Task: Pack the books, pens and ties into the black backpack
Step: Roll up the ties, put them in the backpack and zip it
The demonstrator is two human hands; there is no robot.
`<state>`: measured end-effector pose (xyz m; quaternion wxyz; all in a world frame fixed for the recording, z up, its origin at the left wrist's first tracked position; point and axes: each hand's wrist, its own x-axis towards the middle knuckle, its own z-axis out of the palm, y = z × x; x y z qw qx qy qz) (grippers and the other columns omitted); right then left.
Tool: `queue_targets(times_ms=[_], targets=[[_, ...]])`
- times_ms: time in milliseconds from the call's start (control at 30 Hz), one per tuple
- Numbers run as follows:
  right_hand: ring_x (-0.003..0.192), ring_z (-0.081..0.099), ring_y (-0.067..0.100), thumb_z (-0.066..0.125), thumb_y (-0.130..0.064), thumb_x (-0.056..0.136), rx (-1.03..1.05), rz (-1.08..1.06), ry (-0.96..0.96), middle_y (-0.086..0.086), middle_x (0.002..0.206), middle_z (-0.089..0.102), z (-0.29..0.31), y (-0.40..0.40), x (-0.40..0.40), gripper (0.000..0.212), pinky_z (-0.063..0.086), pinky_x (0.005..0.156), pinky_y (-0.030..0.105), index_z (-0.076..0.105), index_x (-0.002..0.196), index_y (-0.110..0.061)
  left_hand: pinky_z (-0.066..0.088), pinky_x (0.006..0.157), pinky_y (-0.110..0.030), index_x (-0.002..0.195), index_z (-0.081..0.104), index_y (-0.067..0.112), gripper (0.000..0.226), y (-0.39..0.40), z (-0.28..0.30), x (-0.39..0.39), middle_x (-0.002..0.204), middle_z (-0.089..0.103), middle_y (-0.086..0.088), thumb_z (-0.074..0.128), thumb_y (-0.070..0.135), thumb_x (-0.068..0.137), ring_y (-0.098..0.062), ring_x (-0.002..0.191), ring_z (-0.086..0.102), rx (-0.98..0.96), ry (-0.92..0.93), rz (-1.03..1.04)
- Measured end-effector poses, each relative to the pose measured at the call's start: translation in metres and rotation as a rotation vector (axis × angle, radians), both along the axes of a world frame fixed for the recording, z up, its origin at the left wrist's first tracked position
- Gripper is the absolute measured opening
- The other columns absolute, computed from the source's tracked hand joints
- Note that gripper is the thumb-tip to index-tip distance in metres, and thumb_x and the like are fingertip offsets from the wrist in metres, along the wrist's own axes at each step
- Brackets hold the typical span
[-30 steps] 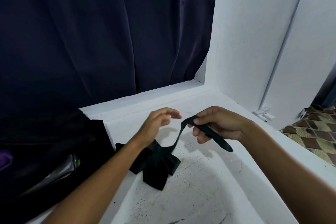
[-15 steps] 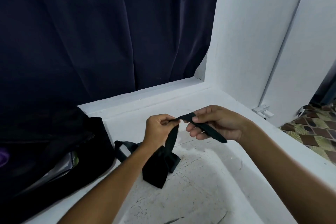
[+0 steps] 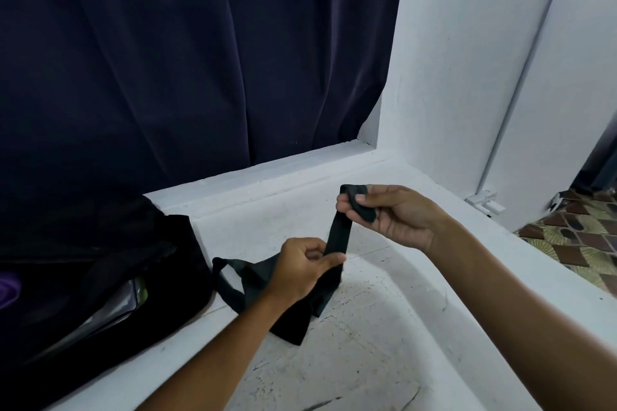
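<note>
Head view: no legible writing; both hands pinch black tie (image 3: pixel 339 237).

The right hand (image 3: pixel 397 215) pinches the folded narrow end of a black tie (image 3: pixel 339 237); the left hand (image 3: pixel 302 269) grips the strip lower down; the tie's wide end lies on the white counter (image 3: pixel 384 344), beside the black backpack (image 3: pixel 110 277).
</note>
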<state>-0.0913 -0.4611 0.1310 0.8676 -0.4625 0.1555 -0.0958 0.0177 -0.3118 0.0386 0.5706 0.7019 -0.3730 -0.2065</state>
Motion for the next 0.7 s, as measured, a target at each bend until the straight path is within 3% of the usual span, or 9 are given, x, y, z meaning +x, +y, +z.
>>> queue_targets(times_ms=[67,133,200,267,333,533,700], targets=[[0.086,0.073,0.028,0.048,0.014,0.089,0.01,-0.046,-0.012,0.022,0.093,0.071,-0.004,0.002,0.007,0.02,0.06,0.069,0.027,0.06,0.105,0.014,0.039,0.048,-0.013,0.055,0.058,0.017,0.033,0.001,0.001,-0.011,0.045,0.059,0.01,0.077,0.008,0.08,0.002,0.042,0.052,-0.003,0.036,0.012],[0.087,0.073,0.03,0.047,0.016,0.09,0.02,-0.092,-0.02,0.023,0.094,0.07,-0.008,0.005,0.013,0.021,0.061,0.072,0.029,0.059,0.107,0.015,0.036,0.046,-0.014,0.051,0.055,0.02,0.039,0.003,0.0,-0.018,0.041,0.053,0.012,0.078,0.01,0.08,0.001,0.038,0.045,-0.005,0.054,0.031],[0.09,0.072,0.032,0.047,0.017,0.09,0.04,-0.134,-0.031,0.024,0.096,0.069,-0.012,0.007,0.019,0.021,0.06,0.073,0.03,0.058,0.108,0.016,0.046,0.048,-0.024,0.053,0.059,0.015,0.032,0.007,0.001,-0.023,0.045,0.059,0.002,0.08,0.021,0.077,-0.011,0.041,0.054,-0.028,0.07,0.038],[0.093,0.071,0.035,0.048,0.017,0.089,0.054,-0.18,-0.043,0.025,0.097,0.069,-0.015,0.01,0.025,0.02,0.06,0.075,0.031,0.058,0.106,0.016,0.059,0.059,-0.039,0.065,0.067,0.004,0.029,0.012,0.002,-0.026,0.061,0.069,-0.016,0.079,0.029,0.073,-0.028,0.054,0.068,-0.064,0.129,0.021],[0.095,0.071,0.036,0.049,0.018,0.089,0.032,-0.237,-0.057,0.026,0.098,0.069,-0.018,0.012,0.029,0.019,0.06,0.078,0.033,0.059,0.105,0.016,0.059,0.062,-0.039,0.071,0.068,-0.004,0.03,0.015,0.003,-0.029,0.068,0.071,-0.019,0.077,0.025,0.074,-0.029,0.058,0.07,-0.085,0.205,0.012],[0.093,0.072,0.033,0.055,0.017,0.087,-0.286,-0.409,-0.083,0.021,0.102,0.07,-0.026,0.01,0.036,0.024,0.059,0.084,0.036,0.063,0.105,0.006,0.057,0.059,-0.033,0.069,0.066,-0.003,0.035,0.031,0.023,-0.039,0.072,0.071,-0.023,0.072,0.031,0.075,-0.029,0.055,0.068,-0.06,0.266,-0.028],[0.091,0.073,0.025,0.057,0.017,0.086,-0.538,-0.388,-0.045,0.014,0.101,0.073,-0.04,0.004,0.035,0.028,0.058,0.084,0.036,0.065,0.105,-0.002,0.051,0.049,-0.028,0.077,0.067,-0.01,0.044,0.044,0.051,-0.039,0.066,0.068,-0.021,0.063,0.033,0.089,-0.026,0.047,0.061,-0.058,0.355,-0.011]])
